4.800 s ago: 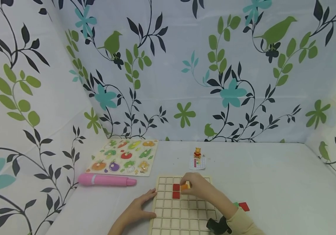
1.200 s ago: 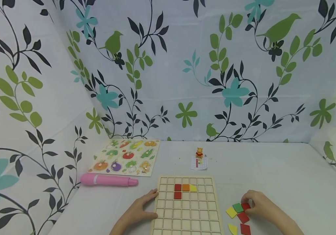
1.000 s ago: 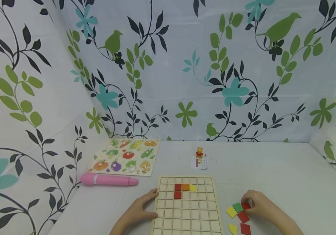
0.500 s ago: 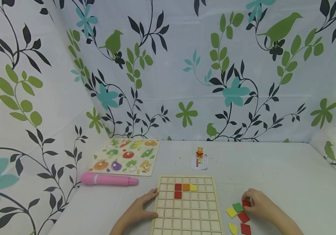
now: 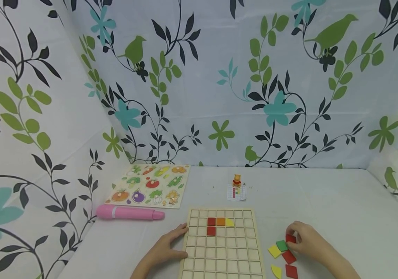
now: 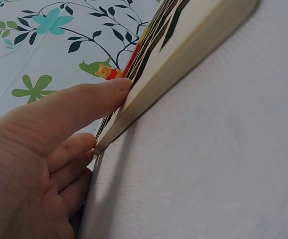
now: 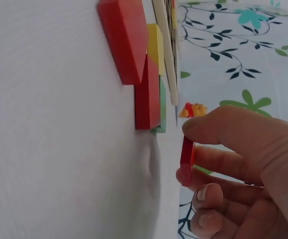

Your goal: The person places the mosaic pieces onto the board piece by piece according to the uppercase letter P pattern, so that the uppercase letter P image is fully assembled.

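A light wooden grid board (image 5: 225, 254) lies on the white table. Set in its cells are two red tiles (image 5: 211, 226), an orange tile (image 5: 220, 222) and a yellow tile (image 5: 229, 222). My left hand (image 5: 164, 248) rests against the board's left edge, thumb and fingers spread along it. To the right of the board, my right hand (image 5: 307, 241) pinches a red square tile (image 7: 187, 162) between thumb and fingertips, lifted off the table in the right wrist view. Close by lie a green tile (image 5: 282, 245), a yellow square (image 5: 274, 251), a yellow rounded piece (image 5: 276, 271) and red tiles (image 5: 291, 271).
Behind the board a small bear figure (image 5: 236, 180) stands at a paper card (image 5: 236, 192) with a coloured grid. At the back left lie a vegetable puzzle board (image 5: 150, 186) and a pink marker-like stick (image 5: 129, 212). A patterned cloth (image 5: 185, 85) hangs behind the table.
The orange piece formerly in my right hand now sits in the board with a yellow one beside it. My right hand moved right to the loose tiles and lifted a red one slightly.
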A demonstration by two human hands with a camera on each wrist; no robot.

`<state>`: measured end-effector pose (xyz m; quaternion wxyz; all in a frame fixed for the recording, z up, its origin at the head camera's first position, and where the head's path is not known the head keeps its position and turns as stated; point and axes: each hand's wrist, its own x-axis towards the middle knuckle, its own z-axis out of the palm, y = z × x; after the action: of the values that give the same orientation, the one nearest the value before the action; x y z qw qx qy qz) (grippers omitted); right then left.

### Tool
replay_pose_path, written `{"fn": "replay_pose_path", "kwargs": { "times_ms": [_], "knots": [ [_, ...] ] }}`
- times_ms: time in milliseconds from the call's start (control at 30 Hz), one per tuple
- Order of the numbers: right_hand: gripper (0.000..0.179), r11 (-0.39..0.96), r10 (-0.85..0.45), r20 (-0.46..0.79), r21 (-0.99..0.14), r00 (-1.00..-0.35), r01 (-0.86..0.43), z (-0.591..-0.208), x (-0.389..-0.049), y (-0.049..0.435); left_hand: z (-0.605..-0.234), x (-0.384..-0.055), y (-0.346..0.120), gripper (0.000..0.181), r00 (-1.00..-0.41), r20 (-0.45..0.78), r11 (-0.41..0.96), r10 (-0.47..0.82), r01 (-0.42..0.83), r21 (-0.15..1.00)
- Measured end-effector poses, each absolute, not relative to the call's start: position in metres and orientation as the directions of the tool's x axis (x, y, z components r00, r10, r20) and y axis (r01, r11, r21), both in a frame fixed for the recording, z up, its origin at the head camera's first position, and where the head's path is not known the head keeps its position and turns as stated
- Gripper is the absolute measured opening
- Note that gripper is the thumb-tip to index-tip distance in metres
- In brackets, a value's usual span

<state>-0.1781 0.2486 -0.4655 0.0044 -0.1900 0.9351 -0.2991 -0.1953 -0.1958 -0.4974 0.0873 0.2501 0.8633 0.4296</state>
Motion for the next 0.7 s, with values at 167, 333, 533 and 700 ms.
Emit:
{"fn": "replay_pose_path", "kwargs": {
  "times_ms": [167,333,533,700],
  "knots": [
    [0.020,0.746,-0.374,0.075,-0.567,-0.924,-0.348,-0.461,-0.177,0.248,-0.500,-0.194,-0.195,0.073,-0.865,0.078,0.515,0.496,0.366,0.775],
    [0.020,0.722,-0.405,0.106,-0.572,-0.908,-0.389,-0.458,-0.178,0.246,-0.498,-0.194,-0.196,0.073,-0.865,0.076,0.505,0.496,0.359,0.785],
    [0.020,0.712,-0.410,0.138,-0.569,-0.902,-0.411,-0.451,-0.178,0.238,-0.496,-0.192,-0.195,0.072,-0.864,0.052,0.495,0.501,0.335,0.802],
    [0.021,0.720,-0.408,0.147,-0.554,-0.901,-0.417,-0.442,-0.181,0.228,-0.495,-0.193,-0.195,0.072,-0.860,0.064,0.504,0.507,0.356,0.787]
  ]
}}
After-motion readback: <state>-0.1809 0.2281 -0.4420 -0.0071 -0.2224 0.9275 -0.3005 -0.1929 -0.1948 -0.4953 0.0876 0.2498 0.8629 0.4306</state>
